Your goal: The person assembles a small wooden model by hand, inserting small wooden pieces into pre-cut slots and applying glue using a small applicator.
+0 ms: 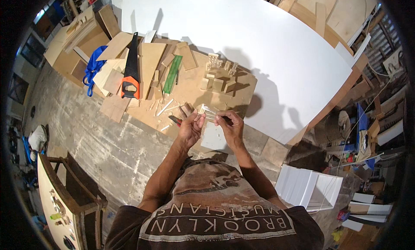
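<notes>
Centrally, both forearms are raised from the near edge, bent inward. A small pale wooden piece [206,112] is pinched between the left hand [190,128] and right hand [230,124], held above a brown board [194,88], with a handsaw [131,68] lying far left.

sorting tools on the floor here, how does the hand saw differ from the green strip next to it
The hand saw has a dark, wide blade tapering to its far tip, with a chunky orange and black handle at the near end; the green strip is one colour, narrow and even in width, with no handle. The saw is clearly longer and lies partly on pale wood offcuts, while the strip rests on the brown board. Both lie flat, pointing away from the person, out of reach of either hand.
</notes>
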`<state>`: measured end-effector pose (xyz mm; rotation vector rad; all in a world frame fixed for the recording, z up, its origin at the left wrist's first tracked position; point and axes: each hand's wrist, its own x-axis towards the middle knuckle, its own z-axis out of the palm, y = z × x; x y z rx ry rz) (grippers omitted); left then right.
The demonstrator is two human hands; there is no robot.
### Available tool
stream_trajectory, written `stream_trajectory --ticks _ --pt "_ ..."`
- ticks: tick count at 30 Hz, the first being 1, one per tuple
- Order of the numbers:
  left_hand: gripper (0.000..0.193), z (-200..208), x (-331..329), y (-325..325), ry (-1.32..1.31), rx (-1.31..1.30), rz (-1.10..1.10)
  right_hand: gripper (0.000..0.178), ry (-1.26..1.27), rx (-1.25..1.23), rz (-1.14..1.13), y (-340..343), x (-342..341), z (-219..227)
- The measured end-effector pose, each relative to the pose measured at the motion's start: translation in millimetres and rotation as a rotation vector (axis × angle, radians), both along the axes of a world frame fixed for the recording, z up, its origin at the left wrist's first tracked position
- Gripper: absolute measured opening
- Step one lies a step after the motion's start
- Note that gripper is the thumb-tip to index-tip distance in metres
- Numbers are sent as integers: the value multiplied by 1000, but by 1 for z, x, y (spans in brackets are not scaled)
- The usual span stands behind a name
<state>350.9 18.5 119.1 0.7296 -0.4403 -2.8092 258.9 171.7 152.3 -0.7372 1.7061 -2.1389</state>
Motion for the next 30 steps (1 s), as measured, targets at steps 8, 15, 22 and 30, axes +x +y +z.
stream_trajectory --ticks 8,15,22,30 --pt "22 -1 -3 -3 29 23 16 8 104 95 35 -4 3 -8" --pt "24 -9 -4 -6 -10 9 1 7 163 67 7 -2 3 2" --pt "20 -8 -3 -4 -60 -20 4 8 292 241 -16 -3 4 7" --pt "22 -12 -3 -3 -111 -63 6 11 363 299 -45 -5 9 7"
